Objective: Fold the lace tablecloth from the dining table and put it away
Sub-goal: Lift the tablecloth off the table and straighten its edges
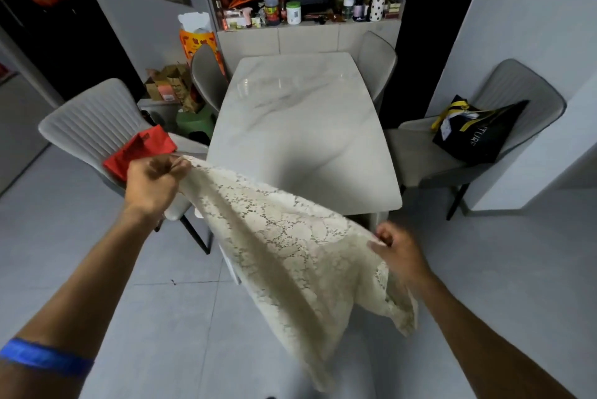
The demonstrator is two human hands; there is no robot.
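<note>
The cream lace tablecloth hangs in the air in front of me, off the white marble dining table. My left hand is raised at the left and pinches one upper corner of the cloth. My right hand sits lower at the right and grips the opposite edge. The cloth stretches slanted between both hands, and its lower part droops to a point near the floor. The table top is bare.
Grey chairs surround the table: one at left holds a red folded item, one at right holds a black bag. A cluttered shelf of bottles stands behind the table. Grey tile floor lies below.
</note>
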